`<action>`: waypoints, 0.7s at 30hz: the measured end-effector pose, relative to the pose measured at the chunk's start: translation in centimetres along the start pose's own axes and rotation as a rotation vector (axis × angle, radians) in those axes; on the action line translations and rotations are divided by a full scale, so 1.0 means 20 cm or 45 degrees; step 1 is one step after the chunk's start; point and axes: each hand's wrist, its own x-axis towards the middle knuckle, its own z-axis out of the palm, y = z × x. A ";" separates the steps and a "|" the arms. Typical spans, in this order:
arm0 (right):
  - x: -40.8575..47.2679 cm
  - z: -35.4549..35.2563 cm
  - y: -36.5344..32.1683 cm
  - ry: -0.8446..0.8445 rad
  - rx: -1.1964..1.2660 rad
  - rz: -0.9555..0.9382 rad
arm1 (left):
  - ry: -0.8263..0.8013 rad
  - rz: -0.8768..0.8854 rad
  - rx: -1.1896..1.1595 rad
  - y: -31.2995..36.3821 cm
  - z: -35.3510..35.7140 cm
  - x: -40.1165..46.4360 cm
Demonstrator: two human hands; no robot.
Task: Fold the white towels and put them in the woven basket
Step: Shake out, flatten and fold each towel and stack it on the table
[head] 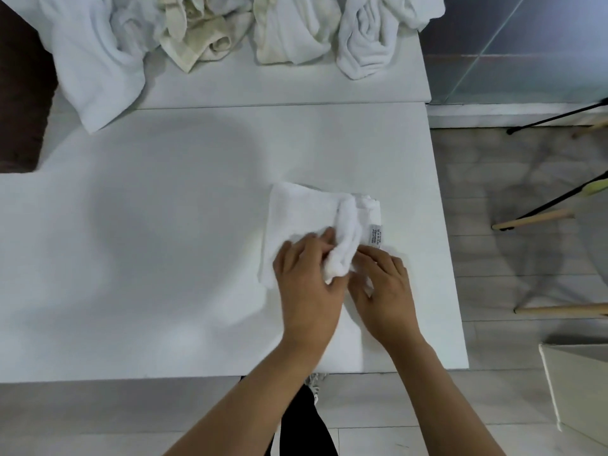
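A small white towel [302,212] lies on the white table [164,258], right of centre, with a label on its right edge. Its right part is bunched into a raised roll [345,238]. My left hand [307,287] grips the near end of that roll from the left. My right hand [383,287] presses on the towel's near right corner, fingers bent onto the cloth. A heap of unfolded white and cream towels [214,31] lies along the far side of the table. The woven basket is not in view.
The table's right edge [450,258] runs close to the towel. Beyond it stand a chair with wooden legs [539,218] and black stand legs on the tiled floor. A white box [575,390] sits at the lower right. A dark seat shows at the far left.
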 end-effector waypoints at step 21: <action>0.13 -0.07 -0.06 0.237 0.475 0.554 | -0.364 0.318 0.412 -0.22 -0.10 -0.03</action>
